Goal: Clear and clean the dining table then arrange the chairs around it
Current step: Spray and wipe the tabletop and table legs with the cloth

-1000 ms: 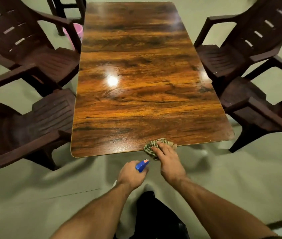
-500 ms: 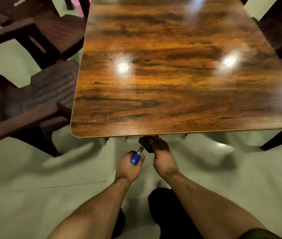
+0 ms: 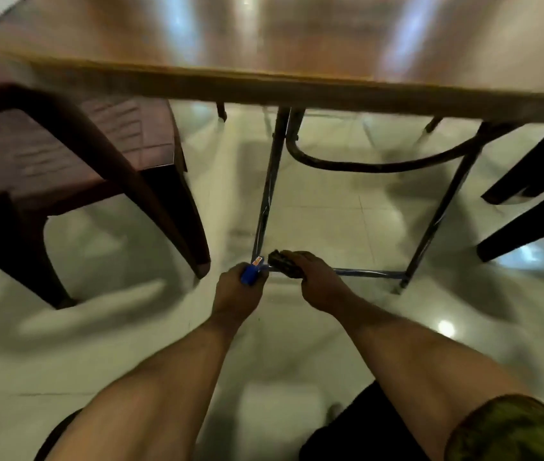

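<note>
The wooden dining table point(image 3: 297, 91) now fills the top of the blurred head view, seen from low down near its front edge. My left hand point(image 3: 239, 291) grips a small blue spray bottle point(image 3: 250, 272) close to the floor. My right hand point(image 3: 320, 284) holds a checked green cloth point(image 3: 284, 262) against the blue metal bottom rail point(image 3: 364, 271) of the table frame, beside its left leg point(image 3: 265, 207).
A dark brown plastic chair point(image 3: 64, 161) stands at the left, its front leg near my left hand. Legs of another dark chair point(image 3: 530, 207) reach in at the right. The floor is pale glossy tile. My dark-clothed knees show at the bottom.
My view has dropped from above the tabletop to below its edge. Both hands went down from the table's front edge to the frame's bottom rail, still holding bottle and cloth.
</note>
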